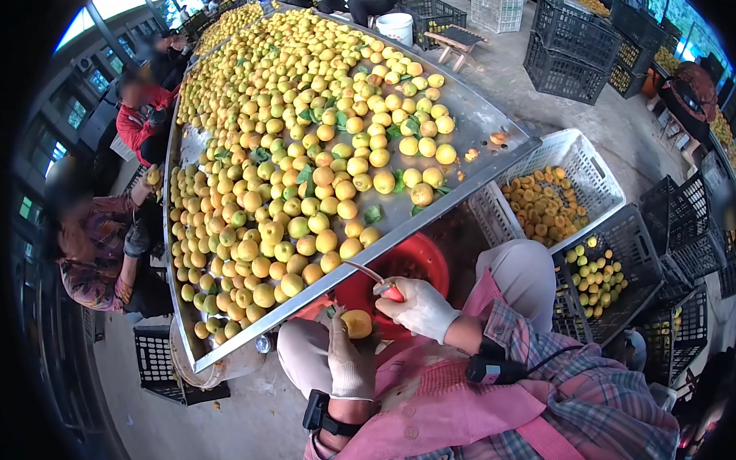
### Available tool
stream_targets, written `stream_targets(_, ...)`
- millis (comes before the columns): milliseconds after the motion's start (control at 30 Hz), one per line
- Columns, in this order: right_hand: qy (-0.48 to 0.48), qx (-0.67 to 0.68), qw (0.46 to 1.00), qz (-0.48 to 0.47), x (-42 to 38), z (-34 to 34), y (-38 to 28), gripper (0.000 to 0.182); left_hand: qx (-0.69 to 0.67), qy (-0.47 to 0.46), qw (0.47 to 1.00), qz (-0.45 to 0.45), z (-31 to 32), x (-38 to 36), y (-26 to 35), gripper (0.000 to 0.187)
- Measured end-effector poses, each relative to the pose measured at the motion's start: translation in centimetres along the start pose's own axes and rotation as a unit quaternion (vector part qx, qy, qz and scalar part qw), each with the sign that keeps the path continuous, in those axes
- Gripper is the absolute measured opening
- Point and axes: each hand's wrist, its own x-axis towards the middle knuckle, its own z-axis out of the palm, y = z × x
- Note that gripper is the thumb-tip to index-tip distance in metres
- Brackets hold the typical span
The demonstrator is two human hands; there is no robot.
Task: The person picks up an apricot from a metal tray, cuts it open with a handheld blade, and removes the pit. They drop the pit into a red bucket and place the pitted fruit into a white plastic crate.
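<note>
In the head view my left hand (350,366), in a pale glove, is closed around an apricot (357,323) whose smooth yellow-orange side faces up. My right hand (420,310), also gloved, grips a red-handled tool with a thin curved metal end (363,269); its exact kind is hard to make out. The tool's end reaches over the rim of the metal sorting table (280,318), apart from the held fruit. Below and between my hands sits a red basin (427,268) with dark bits inside. Many whole apricots (263,226) cover the table.
A white crate (605,169) of apricot halves (545,205) stands at my right, with a black crate (639,247) of whole fruit beside it. Co-workers (100,237) sit along the table's left side. Stacked black crates (568,63) and a stool (457,40) stand farther back.
</note>
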Motion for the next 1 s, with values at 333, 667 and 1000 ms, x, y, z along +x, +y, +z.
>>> stream_targets(333, -0.192, 0.222, 0.918, 0.266, -1.5, -2.6, -0.9, 0.029, 0.185, -0.221, 0.957, 0.01, 3.6, -3.5, 1.6, 0.063)
stream_targets(667, 0.168, 0.483, 0.816, 0.272, -1.7, -11.7, 3.6, 0.021, 0.059, -0.138, 0.985, -0.081, 0.5, -0.7, 0.2, 0.036)
stream_targets(1000, 0.245, 0.446, 0.828, 0.234, -0.2, -11.6, 0.7, 0.025, 0.049, -0.131, 0.985, -0.104, 0.8, -0.5, 0.0, 0.035)
